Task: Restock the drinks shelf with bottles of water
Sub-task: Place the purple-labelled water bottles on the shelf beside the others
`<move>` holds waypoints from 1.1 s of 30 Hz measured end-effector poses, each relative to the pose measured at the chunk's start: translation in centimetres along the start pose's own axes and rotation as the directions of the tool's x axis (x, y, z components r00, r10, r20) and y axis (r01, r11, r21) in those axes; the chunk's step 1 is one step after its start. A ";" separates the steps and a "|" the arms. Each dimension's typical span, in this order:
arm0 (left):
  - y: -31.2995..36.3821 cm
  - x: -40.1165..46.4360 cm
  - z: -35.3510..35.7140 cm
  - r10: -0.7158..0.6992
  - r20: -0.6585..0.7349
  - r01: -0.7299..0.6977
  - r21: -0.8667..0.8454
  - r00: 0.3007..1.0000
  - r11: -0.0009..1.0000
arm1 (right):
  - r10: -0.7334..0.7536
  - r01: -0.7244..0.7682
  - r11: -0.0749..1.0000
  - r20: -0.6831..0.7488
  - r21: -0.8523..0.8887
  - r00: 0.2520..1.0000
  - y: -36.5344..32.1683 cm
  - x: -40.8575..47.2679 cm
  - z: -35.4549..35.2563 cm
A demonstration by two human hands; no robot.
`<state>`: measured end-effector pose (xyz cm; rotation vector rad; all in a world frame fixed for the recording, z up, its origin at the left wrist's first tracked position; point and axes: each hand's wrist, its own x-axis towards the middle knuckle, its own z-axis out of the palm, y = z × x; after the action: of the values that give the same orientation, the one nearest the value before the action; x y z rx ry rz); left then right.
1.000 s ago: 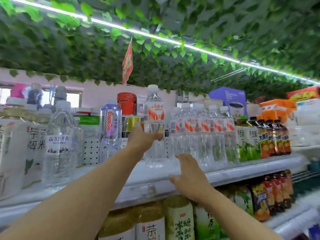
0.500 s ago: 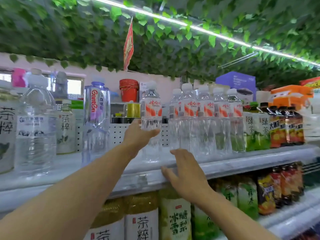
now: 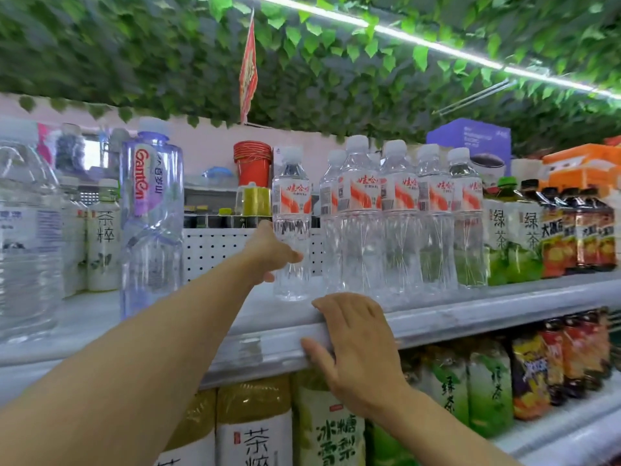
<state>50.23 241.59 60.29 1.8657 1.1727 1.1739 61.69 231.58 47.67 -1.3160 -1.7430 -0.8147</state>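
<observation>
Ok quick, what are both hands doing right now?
Left hand: holding the water bottle standing on the shelf.
Right hand: open, fingers resting on the shelf's front edge.

Green leaves (image 3: 302, 79) are hanging across the ceiling, with a red pennant (image 3: 248, 72) dangling among them. Green tea bottles (image 3: 514, 237) and dark orange-labelled bottles (image 3: 578, 230) are standing at right; a purple box (image 3: 470, 139) is sitting behind

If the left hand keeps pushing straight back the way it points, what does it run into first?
Probably the white perforated back panel behind the shelf. The left hand grips the lone water bottle, with nothing visible between them and that panel, though depth is hard to judge.
</observation>
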 end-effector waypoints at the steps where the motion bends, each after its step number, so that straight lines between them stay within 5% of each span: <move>1: 0.1 0.5 0.4 -0.013 0.005 0.013 -0.005 1.000 1.000 | -0.008 0.008 1.000 -0.006 0.001 1.000 0.1 0.0 0.1; 12: 0.5 5.1 3.4 -0.035 0.047 0.029 0.113 0.998 0.993 | -0.033 0.031 0.999 -0.058 -0.034 0.998 0.4 0.1 0.8; 33: -0.3 6.0 4.2 0.046 0.177 -0.052 0.033 0.983 0.998 | -0.047 0.044 0.998 -0.065 -0.053 0.997 0.4 0.0 1.1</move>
<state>55.21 247.00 60.42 1.9924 1.0621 0.9953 61.88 232.66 47.16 -1.2725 -1.7157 -0.9247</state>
